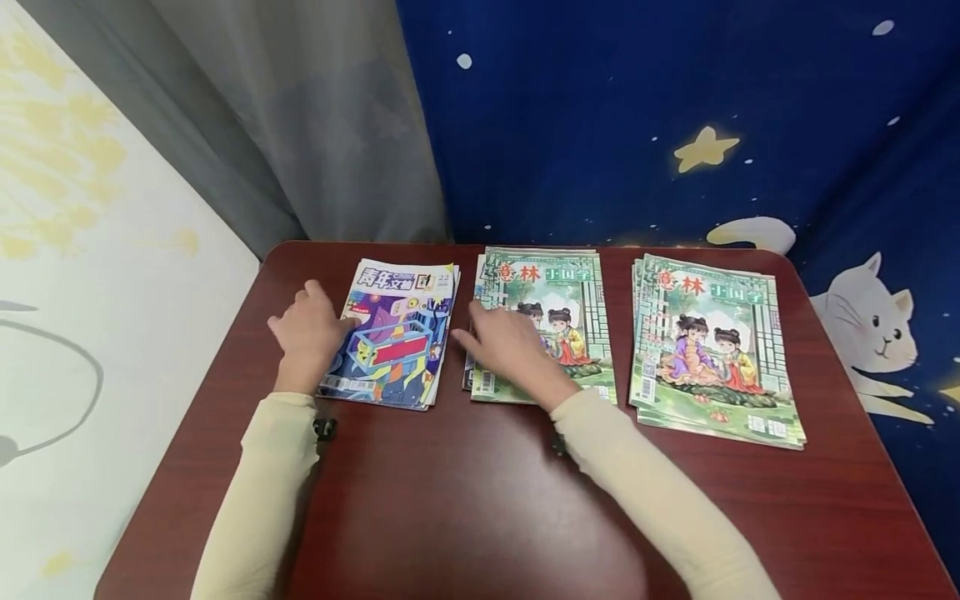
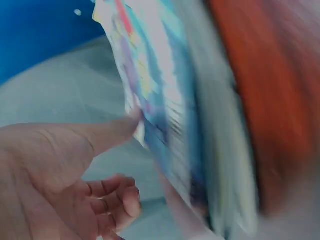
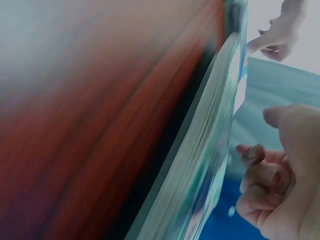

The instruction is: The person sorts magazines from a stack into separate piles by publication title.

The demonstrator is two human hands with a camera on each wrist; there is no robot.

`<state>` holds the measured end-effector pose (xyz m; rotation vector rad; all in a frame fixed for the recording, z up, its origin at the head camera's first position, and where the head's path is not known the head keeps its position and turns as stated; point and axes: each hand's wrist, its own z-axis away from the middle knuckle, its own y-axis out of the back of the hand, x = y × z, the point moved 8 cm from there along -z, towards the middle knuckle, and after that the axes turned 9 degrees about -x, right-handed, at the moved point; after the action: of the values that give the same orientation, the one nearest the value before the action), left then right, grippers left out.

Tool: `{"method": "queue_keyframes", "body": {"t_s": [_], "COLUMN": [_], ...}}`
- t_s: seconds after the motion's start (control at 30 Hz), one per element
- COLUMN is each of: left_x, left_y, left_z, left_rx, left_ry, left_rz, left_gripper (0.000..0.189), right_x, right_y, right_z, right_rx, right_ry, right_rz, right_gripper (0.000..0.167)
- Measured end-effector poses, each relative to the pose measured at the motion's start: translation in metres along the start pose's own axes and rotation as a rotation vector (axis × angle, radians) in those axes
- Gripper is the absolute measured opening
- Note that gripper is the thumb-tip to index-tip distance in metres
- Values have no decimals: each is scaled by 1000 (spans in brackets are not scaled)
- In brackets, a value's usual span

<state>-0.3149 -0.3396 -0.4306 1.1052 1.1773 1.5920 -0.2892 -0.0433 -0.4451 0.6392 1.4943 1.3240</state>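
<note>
My left hand [image 1: 307, 335] is beside the left edge of a stack of magazines with a purple and blue cover [image 1: 401, 337]. In the left wrist view its thumb [image 2: 112, 134] reaches the cover's edge, while the other fingers are loosely bent and hold nothing. My right hand [image 1: 513, 343] is over the left part of the middle magazine stack [image 1: 577, 292], which has a green cover with two drawn children. The right wrist view shows that hand's thumb held out and its fingers [image 3: 262, 175] loosely curled above the stack, around nothing.
Another stack of green-covered magazines [image 1: 712, 358] lies at the right of the dark red table [image 1: 465, 500]. A grey curtain [image 1: 337, 125] and a blue curtain [image 1: 570, 108] with stars and a cat hang behind. A pale patterned wall [image 1: 112, 292] stands at the left.
</note>
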Motion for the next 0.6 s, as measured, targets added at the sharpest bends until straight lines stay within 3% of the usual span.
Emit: {"method": "queue_keyframes", "body": {"t_s": [0.13,0.27,0.43,0.6], "left_x": [27,53,102,152], "left_y": [6,4,-11,-28], "left_z": [4,11,21,35], "left_rx": [30,8,-120,-279], "left_ry": [-87,-187,-344,-480], "left_rz": [-5,40,146,215], "left_gripper": [73,62,54,44], "right_x": [36,74,120,149], "right_y": [9,16,19,19], "right_z": [13,28,52,69], "right_rx": [14,26,45,35], "right_ry": [6,-51,-188,-278], "right_rz": [10,-13,-29,-100], "right_gripper": [51,56,52,65]}}
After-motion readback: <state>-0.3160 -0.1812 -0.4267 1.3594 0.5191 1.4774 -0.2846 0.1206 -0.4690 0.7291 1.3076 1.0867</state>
